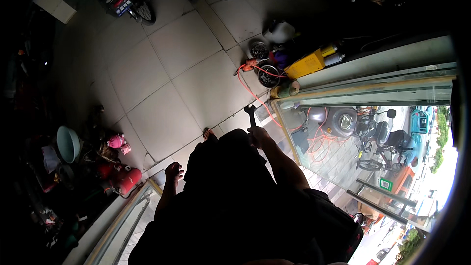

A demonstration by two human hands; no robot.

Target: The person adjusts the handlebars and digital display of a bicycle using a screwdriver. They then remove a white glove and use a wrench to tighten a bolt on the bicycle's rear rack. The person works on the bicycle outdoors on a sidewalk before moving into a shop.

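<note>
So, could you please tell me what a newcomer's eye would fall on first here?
Probably the dark wrench gripped upright in the right hand at the centre, above the pale tiled floor. Next, the orange hose snaking toward a yellow tool case upper right. The left hand hangs empty, near a red cylinder at lower left.

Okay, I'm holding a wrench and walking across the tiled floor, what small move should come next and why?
Probably step a little to the left. The right hand holds the wrench, the left hand is empty, and an orange hose trails across the tiled floor just ahead, beside the glass door.
</note>
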